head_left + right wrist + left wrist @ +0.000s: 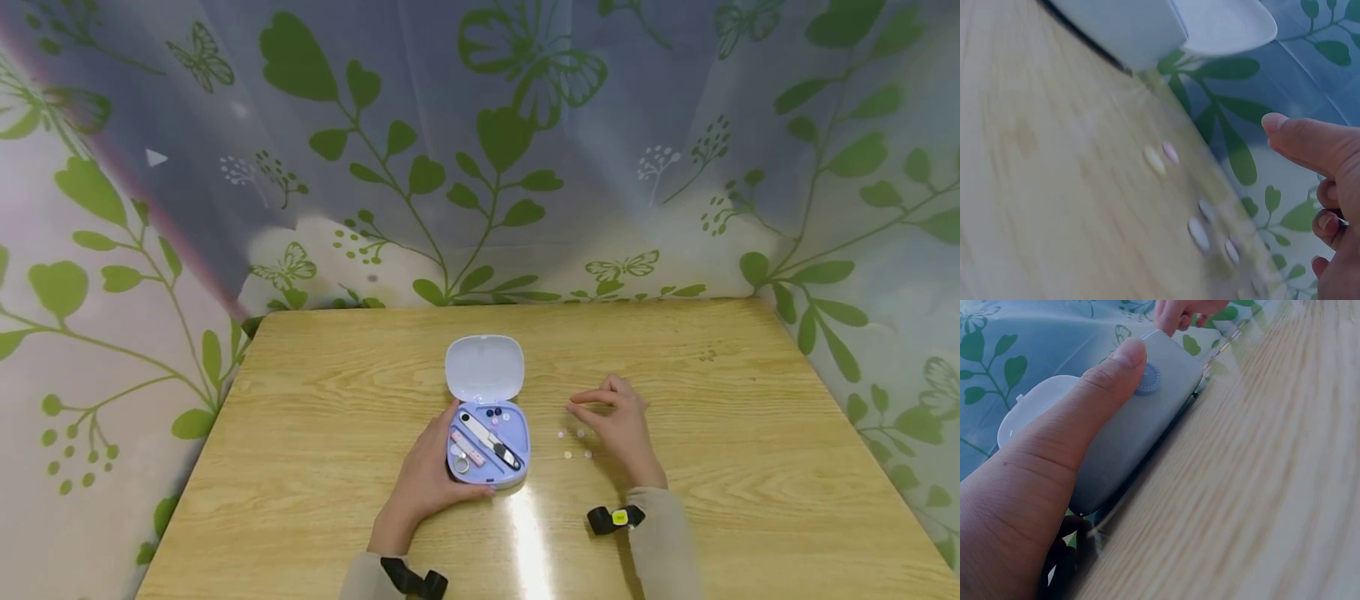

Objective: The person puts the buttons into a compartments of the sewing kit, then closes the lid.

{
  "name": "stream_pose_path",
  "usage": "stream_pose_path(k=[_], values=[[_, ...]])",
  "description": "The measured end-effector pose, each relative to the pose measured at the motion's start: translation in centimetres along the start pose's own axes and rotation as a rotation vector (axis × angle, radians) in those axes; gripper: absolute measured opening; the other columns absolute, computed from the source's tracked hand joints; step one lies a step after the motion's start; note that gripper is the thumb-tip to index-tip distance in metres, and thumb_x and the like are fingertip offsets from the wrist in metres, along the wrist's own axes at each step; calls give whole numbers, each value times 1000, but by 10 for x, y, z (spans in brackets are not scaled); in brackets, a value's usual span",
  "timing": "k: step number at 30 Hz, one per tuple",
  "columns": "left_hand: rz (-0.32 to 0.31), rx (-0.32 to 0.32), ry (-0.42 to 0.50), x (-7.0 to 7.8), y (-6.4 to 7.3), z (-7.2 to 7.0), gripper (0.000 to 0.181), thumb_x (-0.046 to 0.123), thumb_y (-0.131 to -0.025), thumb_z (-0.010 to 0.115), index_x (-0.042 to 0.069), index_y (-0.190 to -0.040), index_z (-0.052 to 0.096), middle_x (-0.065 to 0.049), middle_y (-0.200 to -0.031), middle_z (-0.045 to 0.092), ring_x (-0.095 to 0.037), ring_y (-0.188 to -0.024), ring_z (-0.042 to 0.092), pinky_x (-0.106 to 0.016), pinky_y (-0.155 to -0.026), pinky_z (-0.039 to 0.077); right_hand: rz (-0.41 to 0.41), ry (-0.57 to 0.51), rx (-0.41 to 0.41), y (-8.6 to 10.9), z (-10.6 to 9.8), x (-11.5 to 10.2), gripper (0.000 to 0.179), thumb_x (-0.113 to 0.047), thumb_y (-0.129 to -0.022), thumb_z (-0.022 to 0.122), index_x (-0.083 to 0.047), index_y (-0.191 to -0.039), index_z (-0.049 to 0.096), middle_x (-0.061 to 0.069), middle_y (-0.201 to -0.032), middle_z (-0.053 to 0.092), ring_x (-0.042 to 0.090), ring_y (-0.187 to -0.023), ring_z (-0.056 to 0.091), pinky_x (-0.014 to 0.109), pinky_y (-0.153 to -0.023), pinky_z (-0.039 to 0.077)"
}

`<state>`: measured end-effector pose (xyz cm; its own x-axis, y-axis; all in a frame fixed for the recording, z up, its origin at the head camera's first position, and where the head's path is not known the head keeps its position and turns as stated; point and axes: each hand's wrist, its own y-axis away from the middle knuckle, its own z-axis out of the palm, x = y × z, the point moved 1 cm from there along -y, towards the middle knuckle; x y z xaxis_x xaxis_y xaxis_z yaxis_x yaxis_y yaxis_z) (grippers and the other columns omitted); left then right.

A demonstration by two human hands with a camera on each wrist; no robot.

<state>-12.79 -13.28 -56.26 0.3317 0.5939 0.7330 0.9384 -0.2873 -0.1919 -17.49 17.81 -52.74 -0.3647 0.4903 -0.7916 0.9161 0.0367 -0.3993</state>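
A lilac sewing kit box (519,477) stands on the table, its white lid (484,367) raised at the back. My left hand (429,475) grips the box from the left, the thumb along its front wall by a round blue catch (1149,379). Inside lie thread snips (491,440) with a black end, a pink strip (467,448), a silver ring (462,463) and several small buttons (506,416). To the right, my right hand (621,425) hovers over the table with thumb and index fingertips together; I cannot tell whether something small is between them.
Several small pale round pieces (1198,234) lie scattered on the wooden table (315,400) beneath and left of the right hand. A leaf-and-butterfly patterned curtain (420,150) hangs behind the table and along its sides.
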Motion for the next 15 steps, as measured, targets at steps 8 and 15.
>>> stream_pose_path(k=[8,15], values=[[18,14,-21,-1,1,1,136,71,-54,85,24,-160,15,1,-156,36,-23,-140,37,-47,-113,34,116,40,-15,8,-13,17,11,-11,-77,86,-8,-85,80,10,-76,46,22,-79,42,53,-94,12],[15,18,-21,0,1,-1,136,70,-54,86,22,-160,15,0,-156,36,-23,-140,37,-48,-113,34,185,61,-34,16,-21,29,14,-17,-77,86,-10,-87,80,5,-78,48,16,-82,43,53,-98,10]])
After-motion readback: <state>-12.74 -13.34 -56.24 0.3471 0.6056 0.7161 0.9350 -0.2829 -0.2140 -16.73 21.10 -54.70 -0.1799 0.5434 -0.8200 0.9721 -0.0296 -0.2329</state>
